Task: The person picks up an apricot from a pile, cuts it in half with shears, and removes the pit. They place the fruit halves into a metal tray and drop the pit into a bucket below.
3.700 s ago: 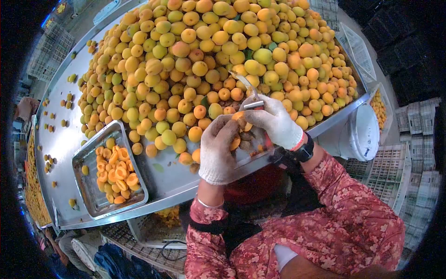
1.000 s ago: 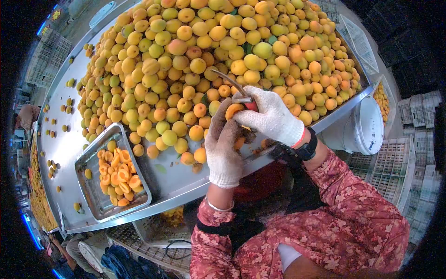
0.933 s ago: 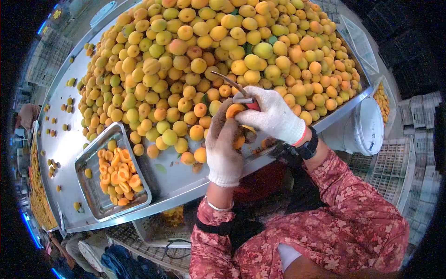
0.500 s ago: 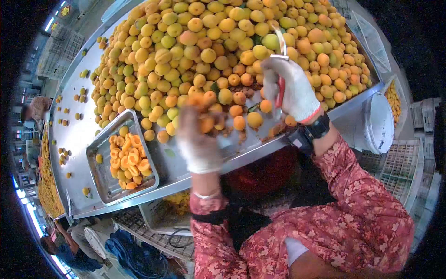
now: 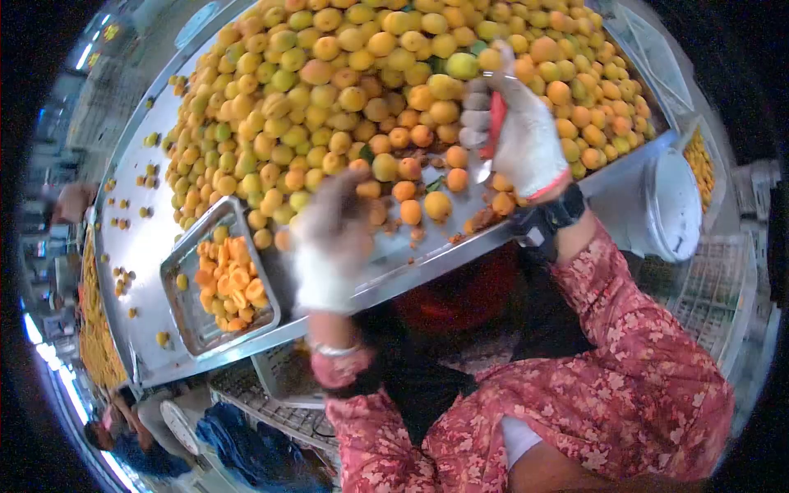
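My right hand (image 5: pixel 519 135), in a white glove with grey fingers, is closed round a red-handled tool (image 5: pixel 495 125) at the lower right of the fruit heap (image 5: pixel 345 90). My left hand (image 5: pixel 329 242), gloved too, is smeared by motion above the table's front part, right of the metal tray. Its fingers point to the heap, and whether they hold anything is unclear. Opened orange fruit halves (image 5: pixel 233 283) lie in the metal tray (image 5: pixel 177 316). Loose whole fruits (image 5: pixel 437 205) and brown scraps lie on the metal between my hands.
The metal table (image 5: pixel 148 271) has scattered small fruits at left. A white bucket (image 5: pixel 674 205) stands off its right corner, near plastic crates (image 5: pixel 707 287). Another person (image 5: pixel 136 444) sits at the lower left. Below the front edge is a red container (image 5: pixel 456 296).
My left hand has moved left and slightly down, away from the loose fruits. My right hand has shifted slightly, with its tool raised a little. The view has also shifted somewhat.
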`<state>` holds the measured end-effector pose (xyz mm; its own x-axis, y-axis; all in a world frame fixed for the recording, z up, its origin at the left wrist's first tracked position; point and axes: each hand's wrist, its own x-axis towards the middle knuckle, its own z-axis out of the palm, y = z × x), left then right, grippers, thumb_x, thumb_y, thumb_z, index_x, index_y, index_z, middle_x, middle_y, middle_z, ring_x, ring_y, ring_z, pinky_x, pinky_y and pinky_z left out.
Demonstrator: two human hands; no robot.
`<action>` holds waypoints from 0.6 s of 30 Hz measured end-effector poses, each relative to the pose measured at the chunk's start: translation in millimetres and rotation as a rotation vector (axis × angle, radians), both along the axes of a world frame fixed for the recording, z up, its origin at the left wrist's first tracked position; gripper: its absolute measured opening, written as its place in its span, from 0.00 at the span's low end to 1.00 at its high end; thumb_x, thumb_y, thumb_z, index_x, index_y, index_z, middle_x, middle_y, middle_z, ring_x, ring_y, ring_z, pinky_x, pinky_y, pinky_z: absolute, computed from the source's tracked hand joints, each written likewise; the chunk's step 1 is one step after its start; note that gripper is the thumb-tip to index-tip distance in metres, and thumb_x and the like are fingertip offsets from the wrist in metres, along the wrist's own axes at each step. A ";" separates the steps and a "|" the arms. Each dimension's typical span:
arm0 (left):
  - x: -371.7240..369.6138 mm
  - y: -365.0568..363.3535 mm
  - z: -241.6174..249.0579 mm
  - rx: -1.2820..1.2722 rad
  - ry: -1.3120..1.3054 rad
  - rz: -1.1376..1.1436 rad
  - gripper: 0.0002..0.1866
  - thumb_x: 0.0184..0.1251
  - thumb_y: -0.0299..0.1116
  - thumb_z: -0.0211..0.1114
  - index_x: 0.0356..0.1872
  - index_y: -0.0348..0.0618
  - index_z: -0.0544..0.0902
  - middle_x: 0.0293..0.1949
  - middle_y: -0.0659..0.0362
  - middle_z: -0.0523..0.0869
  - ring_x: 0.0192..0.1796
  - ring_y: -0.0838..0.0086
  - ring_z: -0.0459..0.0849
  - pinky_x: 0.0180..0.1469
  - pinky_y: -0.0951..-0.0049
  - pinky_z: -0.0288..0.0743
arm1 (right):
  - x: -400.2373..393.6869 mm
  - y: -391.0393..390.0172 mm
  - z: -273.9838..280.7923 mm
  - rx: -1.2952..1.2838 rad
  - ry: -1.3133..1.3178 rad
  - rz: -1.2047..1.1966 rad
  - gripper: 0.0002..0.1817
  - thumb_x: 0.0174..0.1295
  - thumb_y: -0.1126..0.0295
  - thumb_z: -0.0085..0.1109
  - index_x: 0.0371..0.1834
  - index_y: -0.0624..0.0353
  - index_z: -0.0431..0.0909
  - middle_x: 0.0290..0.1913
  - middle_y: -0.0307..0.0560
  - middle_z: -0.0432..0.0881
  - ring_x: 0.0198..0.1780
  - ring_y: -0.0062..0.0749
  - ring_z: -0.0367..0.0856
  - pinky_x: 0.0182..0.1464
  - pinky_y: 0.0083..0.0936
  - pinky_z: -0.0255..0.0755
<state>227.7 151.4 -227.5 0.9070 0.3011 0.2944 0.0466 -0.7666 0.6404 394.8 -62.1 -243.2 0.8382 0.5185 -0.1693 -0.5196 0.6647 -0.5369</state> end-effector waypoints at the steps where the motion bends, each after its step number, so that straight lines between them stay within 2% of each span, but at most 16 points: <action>1: 8.5 -17.2 -6.6 -0.036 0.125 -0.133 0.19 0.52 0.29 0.71 0.48 0.41 0.83 0.38 0.50 0.86 0.41 0.59 0.86 0.45 0.62 0.79 | 1.2 2.3 -2.3 -0.041 -0.096 -0.046 0.12 0.67 0.61 0.58 0.43 0.60 0.76 0.31 0.44 0.79 0.27 0.32 0.78 0.29 0.30 0.73; 2: 14.4 -28.3 -22.4 0.066 0.053 -0.271 0.17 0.51 0.32 0.70 0.45 0.42 0.83 0.36 0.50 0.86 0.40 0.57 0.85 0.45 0.57 0.78 | 9.4 0.7 -8.8 -0.017 -0.056 -0.023 0.10 0.68 0.65 0.57 0.43 0.61 0.76 0.31 0.42 0.79 0.28 0.29 0.77 0.29 0.27 0.72; 3: 19.9 -37.4 -28.4 0.213 0.232 -0.321 0.24 0.48 0.31 0.68 0.52 0.48 0.82 0.38 0.49 0.86 0.43 0.54 0.85 0.47 0.57 0.78 | 5.4 -0.5 -5.4 -0.058 -0.134 -0.050 0.09 0.68 0.67 0.56 0.43 0.61 0.76 0.31 0.42 0.79 0.29 0.28 0.77 0.30 0.25 0.72; 5: 22.6 -54.7 -37.1 0.379 0.262 -0.334 0.23 0.50 0.30 0.66 0.52 0.50 0.81 0.33 0.49 0.83 0.40 0.54 0.84 0.42 0.55 0.77 | 1.2 1.0 -1.9 -0.122 -0.142 -0.081 0.10 0.69 0.66 0.56 0.45 0.62 0.76 0.32 0.42 0.79 0.30 0.27 0.78 0.30 0.23 0.71; 7: 29.9 -68.9 -31.5 0.474 0.314 -0.334 0.20 0.54 0.29 0.63 0.51 0.52 0.81 0.33 0.50 0.83 0.39 0.55 0.84 0.40 0.55 0.76 | -6.2 3.0 3.8 -0.117 -0.127 -0.090 0.12 0.70 0.63 0.56 0.46 0.61 0.77 0.33 0.41 0.80 0.30 0.26 0.78 0.30 0.23 0.71; 8: 33.4 -71.5 -33.9 0.476 0.359 -0.354 0.17 0.58 0.29 0.61 0.50 0.51 0.80 0.35 0.50 0.84 0.39 0.56 0.85 0.40 0.54 0.77 | -3.7 4.8 2.8 -0.103 -0.154 -0.033 0.14 0.71 0.60 0.55 0.47 0.60 0.77 0.34 0.40 0.80 0.30 0.26 0.78 0.29 0.24 0.72; 11: 42.3 -66.5 -45.9 0.515 0.364 -0.281 0.16 0.59 0.29 0.61 0.50 0.49 0.79 0.36 0.50 0.84 0.39 0.55 0.86 0.39 0.55 0.78 | -14.0 8.9 9.0 -0.124 -0.148 0.057 0.15 0.72 0.57 0.54 0.47 0.58 0.78 0.32 0.39 0.80 0.27 0.25 0.77 0.27 0.24 0.72; 12: 43.5 -63.5 -48.0 0.476 0.318 -0.242 0.16 0.57 0.28 0.62 0.49 0.47 0.78 0.37 0.49 0.84 0.40 0.54 0.87 0.39 0.56 0.79 | -28.3 16.1 20.9 -0.278 -0.142 -0.014 0.16 0.73 0.54 0.53 0.47 0.57 0.78 0.30 0.37 0.79 0.24 0.25 0.76 0.24 0.23 0.71; 13: 44.6 -60.8 -50.0 0.477 0.320 -0.235 0.16 0.57 0.28 0.62 0.49 0.47 0.78 0.37 0.49 0.84 0.40 0.54 0.87 0.39 0.56 0.79 | -29.6 16.8 18.2 -0.275 -0.143 -0.008 0.16 0.73 0.54 0.53 0.47 0.57 0.78 0.30 0.37 0.79 0.24 0.25 0.76 0.24 0.23 0.71; 15: 48.4 -56.3 -46.0 0.415 0.337 -0.234 0.15 0.55 0.28 0.64 0.46 0.46 0.78 0.36 0.48 0.84 0.40 0.53 0.86 0.40 0.55 0.79 | -28.2 13.1 6.7 -0.282 -0.327 0.158 0.15 0.74 0.57 0.52 0.49 0.57 0.78 0.29 0.37 0.78 0.24 0.22 0.75 0.25 0.20 0.70; 16: 51.4 -54.3 -44.5 0.337 0.358 -0.228 0.17 0.55 0.30 0.65 0.48 0.45 0.78 0.38 0.46 0.85 0.42 0.51 0.86 0.43 0.53 0.79 | -27.7 10.8 2.0 -0.458 -0.417 0.101 0.14 0.73 0.62 0.51 0.50 0.59 0.78 0.32 0.41 0.81 0.28 0.19 0.77 0.27 0.16 0.71; 17: 50.4 -51.1 -42.5 0.335 0.346 -0.240 0.17 0.55 0.30 0.65 0.48 0.45 0.78 0.38 0.46 0.85 0.42 0.51 0.86 0.43 0.53 0.79 | -30.7 11.2 5.6 -0.468 -0.423 0.087 0.14 0.73 0.62 0.51 0.50 0.59 0.78 0.32 0.41 0.81 0.28 0.19 0.77 0.27 0.16 0.71; 18: 47.1 -46.0 -40.0 0.172 0.252 -0.197 0.19 0.56 0.32 0.65 0.50 0.45 0.78 0.39 0.46 0.85 0.43 0.50 0.86 0.45 0.53 0.79 | -35.5 15.3 11.3 -0.699 -0.534 0.099 0.13 0.72 0.64 0.52 0.51 0.60 0.78 0.33 0.42 0.82 0.30 0.18 0.78 0.29 0.16 0.71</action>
